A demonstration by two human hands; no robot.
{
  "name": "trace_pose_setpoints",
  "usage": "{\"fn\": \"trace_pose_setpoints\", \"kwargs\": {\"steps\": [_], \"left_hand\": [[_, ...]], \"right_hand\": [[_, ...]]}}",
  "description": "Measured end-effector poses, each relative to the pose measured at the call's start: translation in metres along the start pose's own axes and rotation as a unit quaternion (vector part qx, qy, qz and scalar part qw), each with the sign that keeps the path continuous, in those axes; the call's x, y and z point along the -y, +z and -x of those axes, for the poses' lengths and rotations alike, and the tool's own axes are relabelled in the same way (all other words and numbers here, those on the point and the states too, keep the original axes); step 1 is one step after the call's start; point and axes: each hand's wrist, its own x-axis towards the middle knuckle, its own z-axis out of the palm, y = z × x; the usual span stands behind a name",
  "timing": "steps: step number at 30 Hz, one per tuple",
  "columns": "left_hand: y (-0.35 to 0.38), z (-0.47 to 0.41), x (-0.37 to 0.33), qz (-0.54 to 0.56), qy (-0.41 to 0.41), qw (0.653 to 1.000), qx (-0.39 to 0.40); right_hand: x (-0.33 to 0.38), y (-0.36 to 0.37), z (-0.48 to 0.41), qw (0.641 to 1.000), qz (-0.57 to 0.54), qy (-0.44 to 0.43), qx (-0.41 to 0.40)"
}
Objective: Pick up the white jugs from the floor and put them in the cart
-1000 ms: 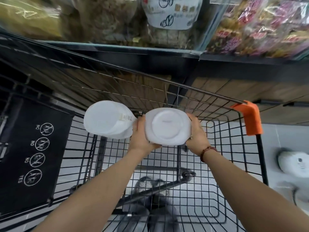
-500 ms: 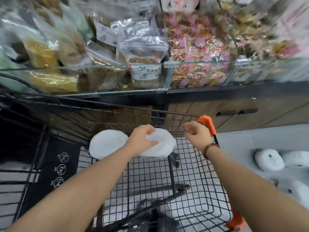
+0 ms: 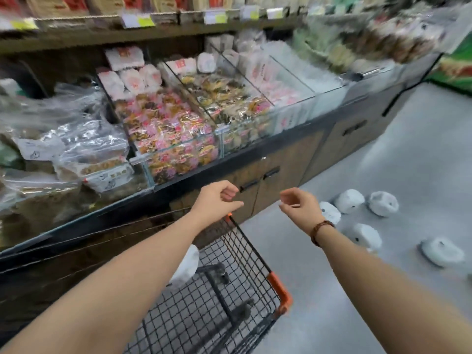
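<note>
The grey floor (image 3: pixel 408 154) bears several white jugs (image 3: pixel 349 201) scattered at the right near the counter (image 3: pixel 286 159), and the black wire cart (image 3: pixel 255 254) holding another white jug (image 3: pixel 186 264).

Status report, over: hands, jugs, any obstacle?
Left hand, right hand: empty, loosely curled. One white jug visible in cart; five floor jugs to right. No obstacle seen.
</note>
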Motion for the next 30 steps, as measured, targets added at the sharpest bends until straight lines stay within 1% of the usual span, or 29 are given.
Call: {"fn": "trace_pose_setpoints", "kwargs": {"steps": [6,13,17,23,27,30], "left_hand": [[0.116,-0.028,-0.065,-0.022,0.05,0.996,0.067],[0.285,-0.031,-0.143,-0.026,0.064,0.986,0.154],[0.362,-0.031,-0.182,-0.021,0.065,0.977,0.201],[0.427,-0.046,-0.214,-0.051,0.083,0.962,0.254],[0.462,-0.069,-0.216,-0.068,0.088,0.956,0.27],[0.487,-0.091,-0.219,-0.083,0.086,0.947,0.297]], "right_hand": [[-0.095,-0.099,0.037,0.992,-0.037,0.083,-0.086],[-0.223,-0.225,0.089,0.97,-0.026,0.189,-0.148],[-0.284,-0.282,0.115,0.953,-0.061,0.236,-0.18],[-0.33,-0.324,0.131,0.929,-0.114,0.277,-0.215],[-0.359,-0.335,0.126,0.921,-0.111,0.299,-0.223],[-0.38,-0.346,0.115,0.92,-0.093,0.316,-0.212]]}}
